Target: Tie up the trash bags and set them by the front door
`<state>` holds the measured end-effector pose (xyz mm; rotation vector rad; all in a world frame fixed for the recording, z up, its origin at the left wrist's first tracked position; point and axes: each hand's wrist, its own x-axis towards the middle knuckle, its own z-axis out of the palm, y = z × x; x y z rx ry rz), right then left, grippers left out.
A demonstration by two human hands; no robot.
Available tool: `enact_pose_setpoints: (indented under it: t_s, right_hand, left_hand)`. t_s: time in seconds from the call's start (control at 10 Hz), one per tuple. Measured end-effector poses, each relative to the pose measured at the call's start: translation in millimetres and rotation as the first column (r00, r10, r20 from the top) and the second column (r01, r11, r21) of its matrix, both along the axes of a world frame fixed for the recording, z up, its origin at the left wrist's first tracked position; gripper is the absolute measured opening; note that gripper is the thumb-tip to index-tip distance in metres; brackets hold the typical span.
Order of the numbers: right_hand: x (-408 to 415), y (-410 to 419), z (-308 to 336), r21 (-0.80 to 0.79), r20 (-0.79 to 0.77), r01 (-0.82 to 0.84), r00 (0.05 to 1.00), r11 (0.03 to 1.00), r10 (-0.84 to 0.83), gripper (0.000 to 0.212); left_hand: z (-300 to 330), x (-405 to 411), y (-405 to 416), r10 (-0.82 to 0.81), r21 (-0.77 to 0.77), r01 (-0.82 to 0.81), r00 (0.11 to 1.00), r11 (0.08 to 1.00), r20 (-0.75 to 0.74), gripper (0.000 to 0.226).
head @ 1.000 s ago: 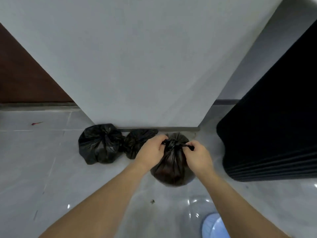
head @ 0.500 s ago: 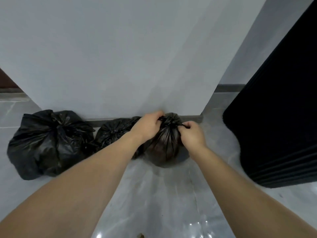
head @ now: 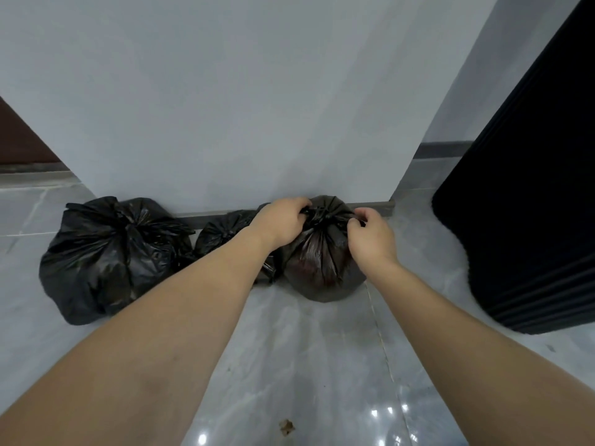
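Against the foot of the pale wall (head: 244, 101), three black trash bags sit in a row on the grey tiled floor (head: 299, 365). Farthest left of the wall's base is the large bag (head: 109, 255), knotted and slumped. Just right of it, touching the skirting, lies the small bag (head: 222, 231), partly hidden behind the left forearm. Next along the wall is the round bag (head: 322, 268), its gathered neck pointing up. The left hand (head: 280, 222) has its fingers curled around the plastic at the left side of that neck. The right hand (head: 370, 235) pinches the plastic on the neck's right side with bent fingers. Right of the wall's corner, well apart from the bags, stands a tall black ribbed object (head: 531, 204). A small brown scrap (head: 286, 427) lies on the floor, near the bottom edge.
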<state>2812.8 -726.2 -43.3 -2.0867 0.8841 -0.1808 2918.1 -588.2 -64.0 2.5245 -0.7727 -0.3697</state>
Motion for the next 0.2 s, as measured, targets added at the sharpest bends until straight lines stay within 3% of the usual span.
enact_pose_setpoints:
  t_s: [0.2]
  right_hand:
    - [-25, 11, 25, -0.137, 0.088, -0.116, 0.988, 0.984, 0.129, 0.034]
  left_hand:
    - [33, -13, 30, -0.056, -0.021, 0.055, 0.996, 0.998, -0.068, 0.051]
